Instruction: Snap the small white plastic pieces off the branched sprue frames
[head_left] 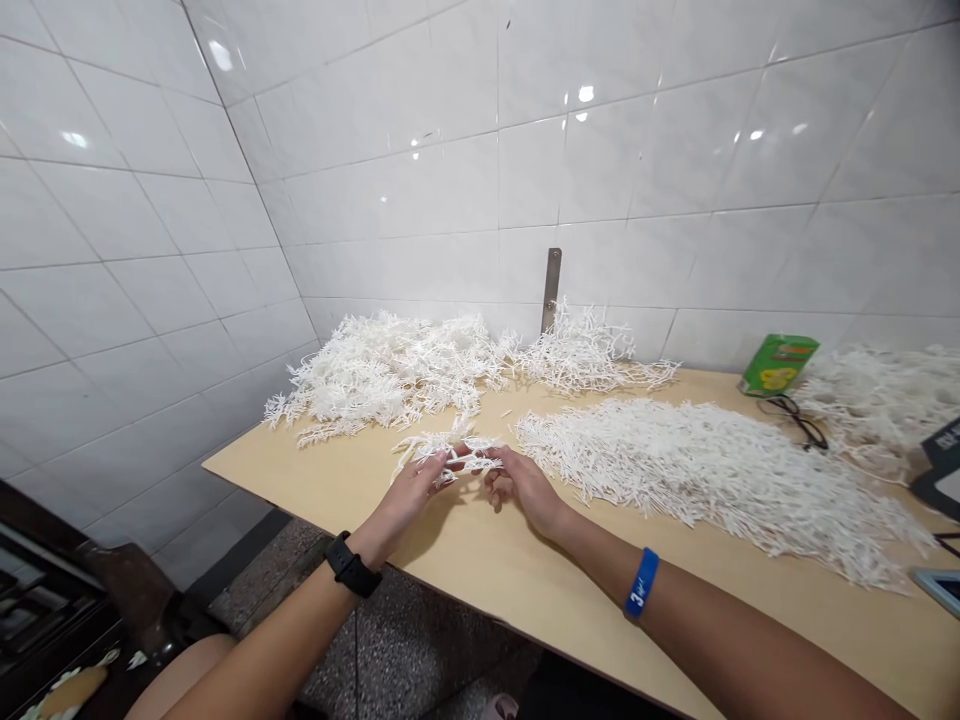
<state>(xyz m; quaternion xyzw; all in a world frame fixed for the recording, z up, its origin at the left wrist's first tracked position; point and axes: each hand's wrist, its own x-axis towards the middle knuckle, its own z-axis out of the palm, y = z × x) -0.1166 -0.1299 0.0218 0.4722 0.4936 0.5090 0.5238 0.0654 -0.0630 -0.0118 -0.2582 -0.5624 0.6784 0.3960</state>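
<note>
My left hand [411, 497] is closed around the left part of a small bunch of white branching strands [466, 456], just above the table. At the bunch's right end, my right hand [527, 490] pinches a strand between thumb and finger, its other fingers curled below. Behind my hands lies a large tangled heap of similar white branching strands [397, 370], with a smaller heap [577, 352] to its right. Beside my right hand spreads a long, flat pile of short loose white pieces [675, 460]. What the strands are made of I cannot tell.
The light wooden table [300, 475] stands against a white tiled wall [442, 200]. A metal strip [552, 285] rises upright at the wall. Toward the right are a green packet [778, 365], a black cable [802, 425], another white heap [885, 395] and a phone-like object [937, 588].
</note>
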